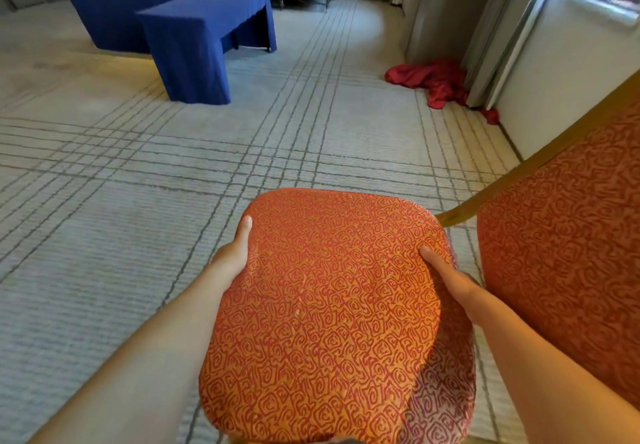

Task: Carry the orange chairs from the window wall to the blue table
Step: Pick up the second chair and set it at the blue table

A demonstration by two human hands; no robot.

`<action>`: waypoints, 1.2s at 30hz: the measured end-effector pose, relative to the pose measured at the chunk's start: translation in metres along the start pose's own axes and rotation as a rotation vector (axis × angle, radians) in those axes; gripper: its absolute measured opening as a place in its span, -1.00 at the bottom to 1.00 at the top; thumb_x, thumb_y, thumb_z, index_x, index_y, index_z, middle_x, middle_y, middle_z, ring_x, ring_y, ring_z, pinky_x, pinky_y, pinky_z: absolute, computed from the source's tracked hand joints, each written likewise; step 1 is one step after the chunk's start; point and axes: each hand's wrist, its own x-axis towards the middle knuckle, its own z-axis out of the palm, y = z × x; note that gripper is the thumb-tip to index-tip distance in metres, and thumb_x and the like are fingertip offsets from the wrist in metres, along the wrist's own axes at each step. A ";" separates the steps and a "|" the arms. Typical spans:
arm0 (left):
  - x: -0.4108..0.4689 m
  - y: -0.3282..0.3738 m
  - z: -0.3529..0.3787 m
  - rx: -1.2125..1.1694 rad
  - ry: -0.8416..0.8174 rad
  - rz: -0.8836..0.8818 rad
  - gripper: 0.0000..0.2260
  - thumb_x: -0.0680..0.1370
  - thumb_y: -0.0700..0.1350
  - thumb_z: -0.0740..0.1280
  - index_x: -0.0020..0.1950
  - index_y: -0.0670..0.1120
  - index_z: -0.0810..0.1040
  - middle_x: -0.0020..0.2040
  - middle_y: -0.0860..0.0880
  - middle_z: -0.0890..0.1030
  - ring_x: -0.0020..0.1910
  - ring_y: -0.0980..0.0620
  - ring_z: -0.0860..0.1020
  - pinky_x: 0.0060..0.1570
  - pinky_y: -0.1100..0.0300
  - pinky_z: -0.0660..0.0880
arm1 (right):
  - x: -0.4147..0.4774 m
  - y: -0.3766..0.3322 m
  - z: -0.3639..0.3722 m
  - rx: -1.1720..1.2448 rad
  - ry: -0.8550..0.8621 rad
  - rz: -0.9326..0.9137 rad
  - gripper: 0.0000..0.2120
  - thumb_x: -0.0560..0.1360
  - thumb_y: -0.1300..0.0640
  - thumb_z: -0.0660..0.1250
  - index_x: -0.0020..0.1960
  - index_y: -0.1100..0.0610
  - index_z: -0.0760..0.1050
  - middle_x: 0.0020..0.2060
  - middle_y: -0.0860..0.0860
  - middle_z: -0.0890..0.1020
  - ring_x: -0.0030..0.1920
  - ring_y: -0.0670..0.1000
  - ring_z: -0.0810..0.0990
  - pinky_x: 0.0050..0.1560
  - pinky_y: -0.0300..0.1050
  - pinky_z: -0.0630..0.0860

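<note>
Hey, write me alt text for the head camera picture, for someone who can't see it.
The left hand and right hand hold an orange chair by the sides of its patterned seat, above lined carpet. The blue table stands far ahead on the left; a red cloth lies by the curtain.

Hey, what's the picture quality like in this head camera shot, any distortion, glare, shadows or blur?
Head view: wide-angle bend curves the carpet lines and tilts the window wall; daylight washes out the sill; a soft shadow lies on the near right corner of the orange chair; the distant blue table looks slightly soft.
</note>
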 end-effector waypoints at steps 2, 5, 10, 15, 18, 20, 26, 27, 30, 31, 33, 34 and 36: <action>0.018 0.025 0.011 0.010 0.016 0.005 0.06 0.25 0.63 -0.08 0.41 -0.14 0.41 0.39 -0.25 0.40 0.35 -0.20 0.39 0.37 -0.06 0.29 | 0.028 -0.019 -0.009 -0.021 0.028 0.025 -0.06 0.05 -0.46 0.47 0.28 0.06 0.57 0.06 0.10 0.70 0.06 0.17 0.67 0.26 0.10 0.50; 0.051 0.061 0.025 0.030 0.027 0.013 0.06 0.24 0.64 -0.09 0.39 -0.12 0.43 0.38 -0.24 0.42 0.34 -0.19 0.41 0.34 -0.02 0.32 | 0.076 -0.046 -0.017 -0.047 0.031 0.069 0.07 -0.06 -0.51 0.48 0.30 0.08 0.55 0.11 0.15 0.67 0.11 0.21 0.64 0.30 0.15 0.47; 0.121 0.122 0.044 0.067 0.072 0.003 0.01 0.32 0.59 -0.07 0.36 -0.19 0.45 0.34 -0.27 0.45 0.31 -0.20 0.43 0.25 0.03 0.35 | 0.159 -0.100 -0.011 -0.047 0.019 0.089 0.06 -0.02 -0.48 0.47 0.32 0.12 0.53 0.10 0.17 0.67 0.11 0.23 0.63 0.29 0.16 0.47; 0.217 0.191 0.056 0.131 0.075 -0.006 0.02 0.35 0.56 -0.10 0.35 -0.28 0.43 0.34 -0.31 0.44 0.32 -0.20 0.42 0.27 0.05 0.32 | 0.255 -0.164 0.011 -0.030 0.020 0.099 -0.01 0.06 -0.49 0.43 0.32 0.09 0.53 0.06 0.14 0.69 0.08 0.19 0.64 0.30 0.13 0.47; 0.276 0.244 0.056 0.149 0.080 0.015 0.02 0.36 0.56 -0.12 0.34 -0.28 0.44 0.33 -0.32 0.45 0.32 -0.20 0.43 0.27 0.06 0.31 | 0.311 -0.207 0.026 -0.013 0.037 0.072 -0.02 0.09 -0.49 0.42 0.34 0.09 0.51 0.09 0.13 0.68 0.10 0.19 0.63 0.32 0.14 0.45; 0.313 0.281 0.058 0.146 0.083 0.031 0.02 0.36 0.56 -0.12 0.34 -0.28 0.44 0.33 -0.31 0.45 0.33 -0.20 0.42 0.27 0.05 0.30 | 0.345 -0.240 0.032 -0.002 0.044 0.056 -0.02 0.10 -0.50 0.42 0.34 0.07 0.51 0.09 0.12 0.68 0.11 0.17 0.63 0.33 0.14 0.45; 0.406 0.393 0.073 0.107 0.072 0.053 0.02 0.35 0.57 -0.09 0.39 -0.24 0.40 0.38 -0.30 0.40 0.36 -0.21 0.38 0.33 0.01 0.27 | 0.436 -0.344 0.028 -0.004 0.102 0.012 -0.05 0.12 -0.54 0.40 0.33 0.03 0.52 0.13 0.09 0.66 0.13 0.14 0.61 0.34 0.10 0.43; 0.422 0.409 0.078 0.112 0.061 0.053 0.01 0.35 0.57 -0.10 0.39 -0.23 0.41 0.38 -0.29 0.40 0.37 -0.20 0.38 0.34 0.01 0.26 | 0.452 -0.357 0.027 0.003 0.113 0.009 -0.05 0.13 -0.53 0.40 0.34 0.03 0.52 0.13 0.08 0.66 0.12 0.13 0.61 0.33 0.09 0.44; 0.470 0.445 0.101 0.125 0.035 0.055 0.00 0.36 0.56 -0.11 0.39 -0.21 0.41 0.38 -0.29 0.41 0.36 -0.21 0.39 0.34 0.01 0.27 | 0.508 -0.388 0.023 -0.004 0.124 0.019 -0.04 0.15 -0.52 0.40 0.37 0.06 0.49 0.17 0.09 0.64 0.14 0.13 0.60 0.34 0.10 0.43; 0.493 0.462 0.112 0.125 0.033 0.055 -0.01 0.36 0.56 -0.12 0.39 -0.20 0.41 0.38 -0.29 0.41 0.36 -0.21 0.39 0.35 0.01 0.28 | 0.535 -0.403 0.021 -0.007 0.119 0.027 -0.03 0.15 -0.52 0.40 0.38 0.06 0.49 0.18 0.10 0.63 0.16 0.14 0.59 0.35 0.11 0.42; 0.523 0.490 0.125 0.125 0.030 0.072 -0.01 0.36 0.55 -0.12 0.39 -0.21 0.41 0.37 -0.30 0.41 0.36 -0.21 0.39 0.34 0.01 0.27 | 0.573 -0.428 0.019 -0.023 0.122 0.017 -0.01 0.15 -0.52 0.39 0.40 0.07 0.47 0.21 0.11 0.62 0.19 0.15 0.57 0.36 0.13 0.41; 0.545 0.510 0.134 0.116 0.029 0.074 -0.01 0.36 0.55 -0.12 0.38 -0.21 0.42 0.37 -0.29 0.42 0.35 -0.21 0.39 0.33 0.02 0.27 | 0.599 -0.445 0.016 -0.020 0.115 0.010 -0.01 0.15 -0.52 0.39 0.41 0.07 0.46 0.22 0.11 0.61 0.20 0.16 0.57 0.37 0.13 0.40; 0.586 0.555 0.150 0.104 0.045 0.066 0.01 0.35 0.56 -0.12 0.36 -0.24 0.43 0.35 -0.30 0.43 0.34 -0.20 0.40 0.32 0.03 0.27 | 0.649 -0.487 0.007 -0.021 0.109 -0.005 -0.01 0.16 -0.51 0.39 0.41 0.07 0.45 0.23 0.11 0.61 0.21 0.16 0.56 0.37 0.13 0.40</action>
